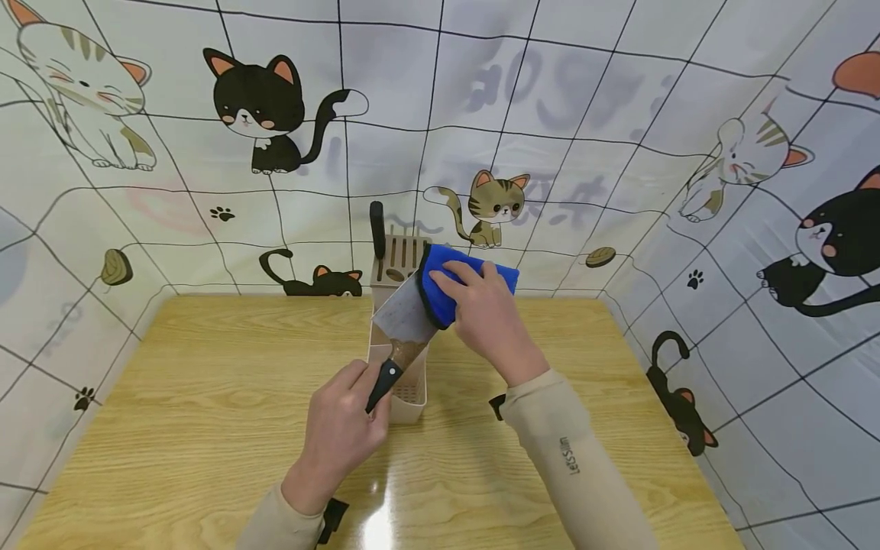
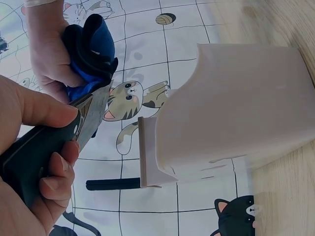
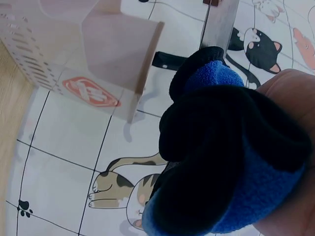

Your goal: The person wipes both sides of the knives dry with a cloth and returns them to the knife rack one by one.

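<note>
My left hand [image 1: 344,420] grips the black handle of a cleaver [image 1: 406,309], with its broad blade slanting up to the right. A blue cloth [image 1: 440,286] with dark edging is folded over the far part of the blade, hiding it. My right hand [image 1: 491,313] holds this cloth against the blade, fingers spread over the top. In the left wrist view, the thumb and curled fingers [image 2: 59,172] wrap the handle. The bunched cloth [image 3: 266,182] fills much of the right wrist view, and the blade [image 3: 219,29] emerges beyond it.
Behind the cleaver stands a beige knife holder [image 1: 409,412] on the wooden table [image 1: 227,382], its slotted top [image 1: 406,248] partly covered. A black-handled utensil [image 1: 377,229] stands in its back left slot. Cat-print sheeting [image 1: 406,92] encloses the table's back and sides.
</note>
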`<state>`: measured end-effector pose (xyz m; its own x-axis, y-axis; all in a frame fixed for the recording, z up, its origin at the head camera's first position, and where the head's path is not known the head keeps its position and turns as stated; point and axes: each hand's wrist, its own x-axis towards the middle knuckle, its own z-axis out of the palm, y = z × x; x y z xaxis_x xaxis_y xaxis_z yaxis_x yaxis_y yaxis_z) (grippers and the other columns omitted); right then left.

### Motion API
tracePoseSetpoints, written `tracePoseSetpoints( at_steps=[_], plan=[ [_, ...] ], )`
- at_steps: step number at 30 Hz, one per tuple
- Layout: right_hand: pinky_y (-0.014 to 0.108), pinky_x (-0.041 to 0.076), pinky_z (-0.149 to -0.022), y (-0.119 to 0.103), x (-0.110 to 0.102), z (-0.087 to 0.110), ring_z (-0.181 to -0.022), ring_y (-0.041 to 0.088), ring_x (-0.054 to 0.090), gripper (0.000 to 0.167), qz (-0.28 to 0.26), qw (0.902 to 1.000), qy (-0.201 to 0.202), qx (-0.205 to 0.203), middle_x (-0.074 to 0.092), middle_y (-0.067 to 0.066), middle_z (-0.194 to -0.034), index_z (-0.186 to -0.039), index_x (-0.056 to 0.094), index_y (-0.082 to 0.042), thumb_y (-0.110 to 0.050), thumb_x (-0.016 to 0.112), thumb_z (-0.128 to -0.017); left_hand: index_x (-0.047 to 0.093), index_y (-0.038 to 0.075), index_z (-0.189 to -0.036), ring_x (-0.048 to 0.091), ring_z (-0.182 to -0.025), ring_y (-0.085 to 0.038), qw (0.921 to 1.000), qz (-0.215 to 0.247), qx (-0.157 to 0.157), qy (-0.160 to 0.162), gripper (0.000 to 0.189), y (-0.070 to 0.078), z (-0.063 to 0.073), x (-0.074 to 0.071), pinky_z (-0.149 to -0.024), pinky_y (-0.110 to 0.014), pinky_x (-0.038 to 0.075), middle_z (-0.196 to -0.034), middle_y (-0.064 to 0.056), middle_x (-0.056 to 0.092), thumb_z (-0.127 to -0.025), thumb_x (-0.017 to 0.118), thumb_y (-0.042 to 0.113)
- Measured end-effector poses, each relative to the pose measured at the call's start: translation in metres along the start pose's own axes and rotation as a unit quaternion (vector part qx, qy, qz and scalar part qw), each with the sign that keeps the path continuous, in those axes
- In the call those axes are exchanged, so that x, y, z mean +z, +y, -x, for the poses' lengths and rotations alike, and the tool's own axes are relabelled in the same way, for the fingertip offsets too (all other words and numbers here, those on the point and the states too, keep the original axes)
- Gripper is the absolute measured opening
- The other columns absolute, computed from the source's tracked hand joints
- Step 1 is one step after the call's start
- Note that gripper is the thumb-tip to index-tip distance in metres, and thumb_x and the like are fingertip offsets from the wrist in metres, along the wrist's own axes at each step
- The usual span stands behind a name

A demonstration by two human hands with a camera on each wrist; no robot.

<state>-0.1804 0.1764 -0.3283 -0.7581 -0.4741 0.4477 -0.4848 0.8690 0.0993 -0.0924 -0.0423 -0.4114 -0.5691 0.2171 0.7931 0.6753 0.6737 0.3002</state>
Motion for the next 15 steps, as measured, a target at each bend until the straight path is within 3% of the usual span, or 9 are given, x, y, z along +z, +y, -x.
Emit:
tracePoseSetpoints(
  at_steps=[9,15],
  plan=[
    [0.051,0.046,-0.1,0.013,0.0,-0.004,-0.121,0.043,0.058,0.057,-0.003,0.9978,-0.05,0.043,0.058,0.016,-0.145,-0.146,0.06,-0.014,0.005,0.056,-0.093,0.073,-0.008,-0.094,0.049,-0.057,-0.015,1.0,0.0,-0.002,0.001,0.021,0.0,0.0,0.0,-0.047,-0.027,0.046,-0.074,-0.008,0.058,-0.073,0.074,-0.005],
    [0.052,0.047,-0.1,0.014,0.0,-0.001,-0.118,0.046,0.056,0.056,-0.02,0.9971,-0.049,0.054,0.058,0.015,-0.146,-0.146,0.06,-0.016,0.005,0.054,-0.094,0.073,-0.009,-0.094,0.049,-0.056,-0.014,1.0,0.001,0.0,0.003,0.021,0.0,0.0,-0.001,-0.046,-0.026,0.046,-0.074,-0.008,0.058,-0.073,0.074,-0.006]
  ],
)
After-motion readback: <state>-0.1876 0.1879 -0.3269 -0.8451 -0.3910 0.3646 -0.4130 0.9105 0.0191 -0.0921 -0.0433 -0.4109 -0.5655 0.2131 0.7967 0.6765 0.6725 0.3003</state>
